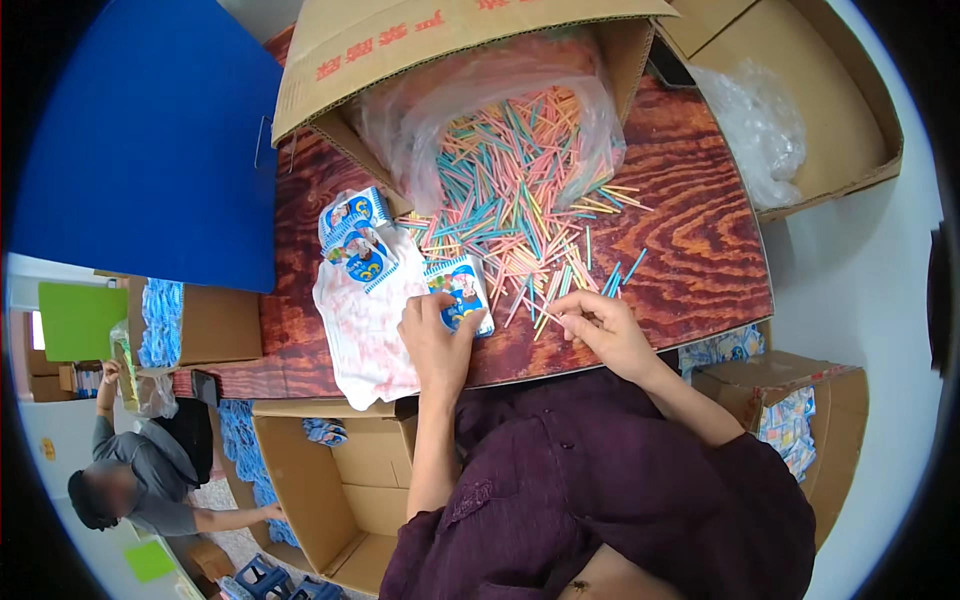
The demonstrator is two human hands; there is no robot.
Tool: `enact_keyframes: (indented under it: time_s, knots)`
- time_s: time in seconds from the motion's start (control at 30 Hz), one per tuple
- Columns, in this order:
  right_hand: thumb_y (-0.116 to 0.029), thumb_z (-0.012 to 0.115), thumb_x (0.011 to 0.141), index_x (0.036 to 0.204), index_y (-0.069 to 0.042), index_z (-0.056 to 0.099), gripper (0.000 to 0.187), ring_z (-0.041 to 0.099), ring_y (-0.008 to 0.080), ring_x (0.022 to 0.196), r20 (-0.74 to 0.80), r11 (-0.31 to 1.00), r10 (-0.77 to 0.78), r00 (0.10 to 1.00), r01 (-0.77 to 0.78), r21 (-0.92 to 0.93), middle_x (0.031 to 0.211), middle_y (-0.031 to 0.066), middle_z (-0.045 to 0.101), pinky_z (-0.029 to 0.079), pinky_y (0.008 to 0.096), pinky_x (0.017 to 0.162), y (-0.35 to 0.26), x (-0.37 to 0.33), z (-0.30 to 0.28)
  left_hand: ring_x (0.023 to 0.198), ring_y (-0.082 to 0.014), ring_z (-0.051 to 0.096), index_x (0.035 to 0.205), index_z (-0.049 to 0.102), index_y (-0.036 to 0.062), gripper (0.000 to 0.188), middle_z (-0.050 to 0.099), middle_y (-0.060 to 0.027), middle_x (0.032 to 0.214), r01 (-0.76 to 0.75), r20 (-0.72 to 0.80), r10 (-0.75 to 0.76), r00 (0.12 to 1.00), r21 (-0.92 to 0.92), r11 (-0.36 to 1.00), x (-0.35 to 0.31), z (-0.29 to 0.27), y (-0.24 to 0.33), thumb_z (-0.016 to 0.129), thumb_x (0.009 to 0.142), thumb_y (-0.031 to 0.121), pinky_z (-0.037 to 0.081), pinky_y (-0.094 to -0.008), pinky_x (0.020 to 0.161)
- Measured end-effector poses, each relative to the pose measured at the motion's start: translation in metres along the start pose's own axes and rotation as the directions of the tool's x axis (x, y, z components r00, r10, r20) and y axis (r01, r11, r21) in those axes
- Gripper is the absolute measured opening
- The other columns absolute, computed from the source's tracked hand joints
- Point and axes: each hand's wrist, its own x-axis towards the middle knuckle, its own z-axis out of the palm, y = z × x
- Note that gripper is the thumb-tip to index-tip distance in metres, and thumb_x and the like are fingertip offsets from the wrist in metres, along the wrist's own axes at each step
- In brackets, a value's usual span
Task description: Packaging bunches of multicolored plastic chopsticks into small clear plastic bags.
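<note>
L hand [438,335] gripped pack [463,280] nr table [700,230] edge; R hand [603,332] pinched stick [538,309], apparently, beside pile [510,170]. Poss. spill: wrist brushing loose sticks [634,266] could've rolled some off.

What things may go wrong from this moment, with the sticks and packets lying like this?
The carton lies open toward the person, so more sticks might slide out. The right hand is close to loose sticks near the front edge of the table; it might knock some off. Overlapping packets on the white cloth could slip.
</note>
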Motion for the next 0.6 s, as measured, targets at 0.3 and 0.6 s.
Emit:
enact_keyframes:
  time_s: [0.3, 0.6]
  knots:
    - [-0.010, 0.054, 0.092, 0.105, -0.001, 0.062, 0.017, 0.051, 0.0047, 0.069, 0.035, 1.000, 0.017, 0.999, -0.017, -0.003, 0.076, -0.0003, 0.057, 0.042, 0.0221, 0.063, -0.010, 0.015, 0.012, 0.099, -0.0294, 0.051, 0.083, 0.062, 0.0067, 0.010, 0.055, -0.0120, 0.102, -0.035, -0.128, 0.027, 0.991, -0.059, 0.998, -0.001, 0.003, -0.004, 0.069, 0.077, 0.010, 0.034, -0.0389, 0.088]
    - [-0.008, 0.062, 0.086, 0.087, 0.000, 0.059, 0.009, 0.050, 0.0032, 0.072, 0.112, 0.993, -0.090, 0.990, 0.081, 0.080, 0.076, -0.0028, 0.056, 0.043, 0.0231, 0.063, -0.024, 0.053, 0.038, 0.107, -0.0275, 0.055, 0.085, 0.066, 0.0043, 0.018, 0.054, -0.0157, 0.118, -0.311, -0.124, 0.297, 0.947, -0.112, 0.944, -0.015, -0.022, 0.043, 0.071, 0.070, -0.004, 0.051, -0.0317, 0.076]
